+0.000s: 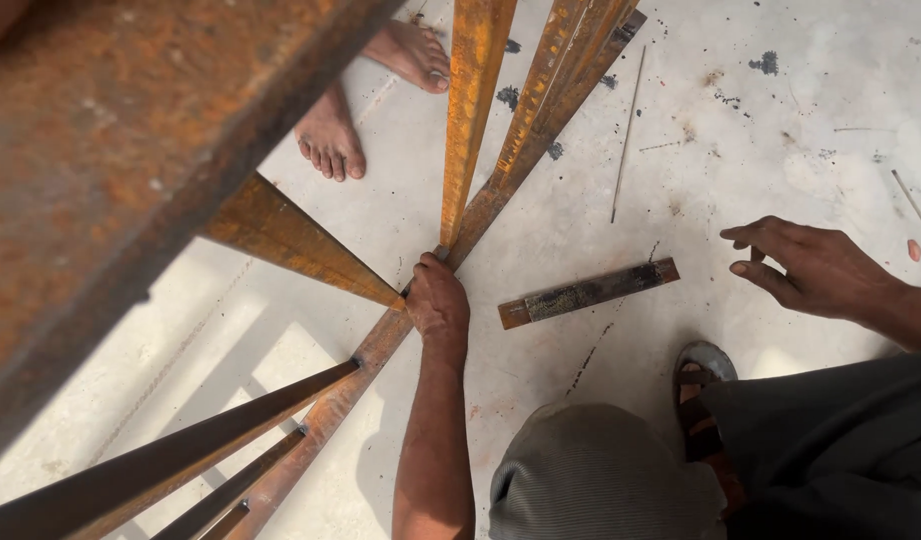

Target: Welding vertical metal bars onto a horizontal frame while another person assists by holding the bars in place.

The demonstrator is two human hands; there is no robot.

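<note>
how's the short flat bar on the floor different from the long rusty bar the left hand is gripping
The short flat bar lies loose on the concrete floor, untouched; the long rusty bar is joined into a frame and gripped by the left hand. The short one is far shorter, with a dark grey middle; the long one runs out of view, orange all over. The right hand hovers open beside the short one. Both are rusted metal.

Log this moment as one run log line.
left hand: grips rusty frame joint | right hand: open, above floor | short bar: lying between hands
</note>
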